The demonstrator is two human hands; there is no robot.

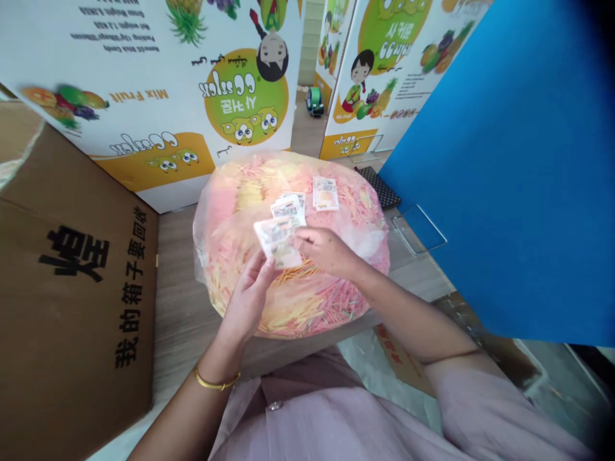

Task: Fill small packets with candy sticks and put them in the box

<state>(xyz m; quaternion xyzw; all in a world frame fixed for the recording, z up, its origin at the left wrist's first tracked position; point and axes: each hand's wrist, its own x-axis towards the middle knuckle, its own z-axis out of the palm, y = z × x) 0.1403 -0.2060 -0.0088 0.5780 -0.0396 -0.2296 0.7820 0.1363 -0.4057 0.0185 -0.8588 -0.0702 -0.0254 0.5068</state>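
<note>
The left hand [252, 278] is pinching the lower left corner of a held printed packet [279, 237] between thumb and fingers, while the right hand [324, 250] is gripping its right edge with the fingertips; whether they are holding 1 layer or several, I cannot tell. The held packet is hovering above the big clear bag [204, 221], which is sitting on the tabletop [177, 275] and bulging with thin pink and yellow sticks; the fanned packets [291, 203] are lying on the bag just beyond it, and a separate pile [325, 194] is resting to their right. The likeliest trouble is slipping: the bag's top is curving and probably giving under pressure, so a leaning forearm could be sending both groups sliding; the fanned packets are overlapping unevenly, so a knuckle brushing them could be scattering them or mixing them with the separate pile. Thin layers could also be clinging together, causing a miscount if anyone is counting; finally, 2 hands pulling opposite ways could be creasing or tearing the held packet, since both are gripping only its margins.
</note>
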